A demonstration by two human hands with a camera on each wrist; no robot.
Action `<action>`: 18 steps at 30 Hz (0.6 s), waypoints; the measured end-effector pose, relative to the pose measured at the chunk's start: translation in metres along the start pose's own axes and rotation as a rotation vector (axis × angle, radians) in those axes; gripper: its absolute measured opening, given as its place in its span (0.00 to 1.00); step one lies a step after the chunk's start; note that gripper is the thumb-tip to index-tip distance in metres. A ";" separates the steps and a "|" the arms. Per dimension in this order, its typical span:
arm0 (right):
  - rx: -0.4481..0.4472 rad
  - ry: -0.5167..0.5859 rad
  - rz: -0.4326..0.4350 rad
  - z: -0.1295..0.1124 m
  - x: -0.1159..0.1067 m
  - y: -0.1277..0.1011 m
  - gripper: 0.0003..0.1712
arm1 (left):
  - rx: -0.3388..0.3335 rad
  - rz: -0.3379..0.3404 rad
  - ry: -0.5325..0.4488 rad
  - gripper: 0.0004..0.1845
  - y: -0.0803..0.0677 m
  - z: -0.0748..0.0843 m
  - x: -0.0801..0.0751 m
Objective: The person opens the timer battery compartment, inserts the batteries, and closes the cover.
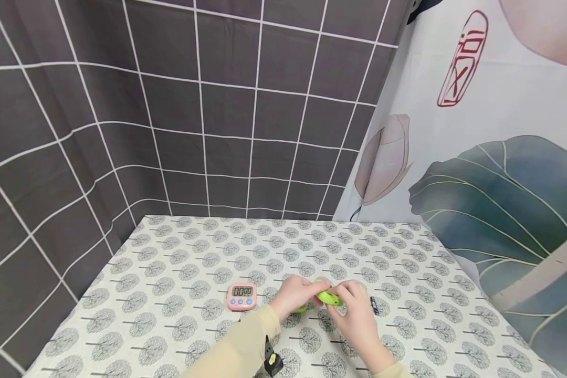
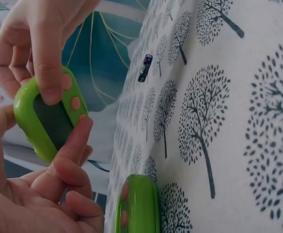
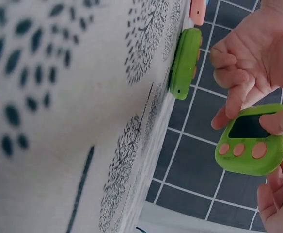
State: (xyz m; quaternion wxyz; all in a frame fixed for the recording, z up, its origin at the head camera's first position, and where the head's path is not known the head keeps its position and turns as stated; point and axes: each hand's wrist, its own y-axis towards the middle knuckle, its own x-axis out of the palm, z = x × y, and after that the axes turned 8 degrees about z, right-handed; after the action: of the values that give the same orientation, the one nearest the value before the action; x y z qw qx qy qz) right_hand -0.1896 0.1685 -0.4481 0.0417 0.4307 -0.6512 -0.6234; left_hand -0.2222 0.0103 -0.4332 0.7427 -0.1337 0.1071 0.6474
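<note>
A green digital timer (image 1: 329,298) with a dark blank screen and round orange-pink buttons is held above the table between both hands. My left hand (image 1: 295,294) pinches one end of it; in the left wrist view a left fingertip lies beside the buttons. From the other side my right hand (image 1: 354,310) grips it, one digit across the screen and other fingers behind. The timer's back is hidden in the wrist views. Under the left hand, partly covered in the head view, a second green timer (image 2: 139,204) lies on the cloth.
Left of the hands lies a pink timer (image 1: 241,297) reading 00:00, with blue buttons. A small dark battery (image 1: 374,305) lies just right of the right hand. Tree-patterned cloth (image 1: 193,325) covers the table. A dark grid curtain (image 1: 227,110) hangs behind it.
</note>
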 end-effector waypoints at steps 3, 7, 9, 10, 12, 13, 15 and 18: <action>0.001 0.002 -0.016 -0.001 0.000 -0.001 0.26 | -0.005 -0.006 -0.019 0.21 0.000 0.000 -0.001; 0.016 0.004 -0.045 -0.002 -0.001 -0.001 0.28 | -0.020 -0.002 -0.051 0.20 0.000 -0.001 -0.001; 0.026 0.013 -0.059 -0.002 -0.001 -0.001 0.28 | -0.018 0.000 -0.060 0.20 0.000 -0.002 -0.001; 0.030 0.018 -0.064 -0.003 -0.001 -0.001 0.29 | -0.018 0.001 -0.062 0.20 0.000 -0.002 -0.001; 0.038 0.023 -0.075 -0.003 -0.002 -0.001 0.29 | -0.021 0.000 -0.061 0.20 0.000 -0.002 -0.001; 0.045 0.021 -0.081 -0.004 -0.002 -0.001 0.29 | -0.024 0.001 -0.064 0.19 0.000 -0.002 0.000; 0.070 0.014 -0.097 -0.004 -0.002 -0.001 0.31 | -0.034 0.005 -0.079 0.16 0.000 0.000 0.000; 0.127 -0.019 -0.117 -0.004 -0.001 -0.001 0.38 | -0.038 0.021 -0.091 0.13 0.000 0.002 0.001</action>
State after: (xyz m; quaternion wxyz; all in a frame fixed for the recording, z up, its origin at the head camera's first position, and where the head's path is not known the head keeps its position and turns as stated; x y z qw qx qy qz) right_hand -0.1856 0.1661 -0.4474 -0.0281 0.4638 -0.6636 -0.5863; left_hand -0.2218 0.0116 -0.4314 0.7371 -0.1169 0.0624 0.6626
